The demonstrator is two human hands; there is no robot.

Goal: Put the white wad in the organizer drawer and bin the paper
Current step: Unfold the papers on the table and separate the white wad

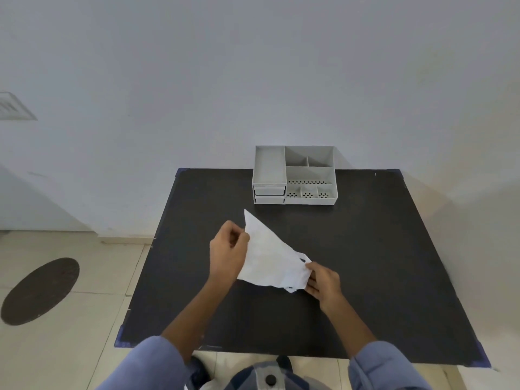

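A crumpled white paper sheet (270,256) is stretched between both hands above the middle of the black table (365,263). My left hand (229,249) pinches its left edge. My right hand (323,282) grips the bunched right end, where a white wad may be wrapped, though I cannot tell. The grey desk organizer (294,175) stands at the table's far edge, against the wall. Its two small drawers (269,194) at the lower left are pushed in.
The white wall rises right behind the organizer. Tiled floor lies to the left, with a dark oval mat (39,291) on it. Blue tape marks the table's corners. No bin is in sight.
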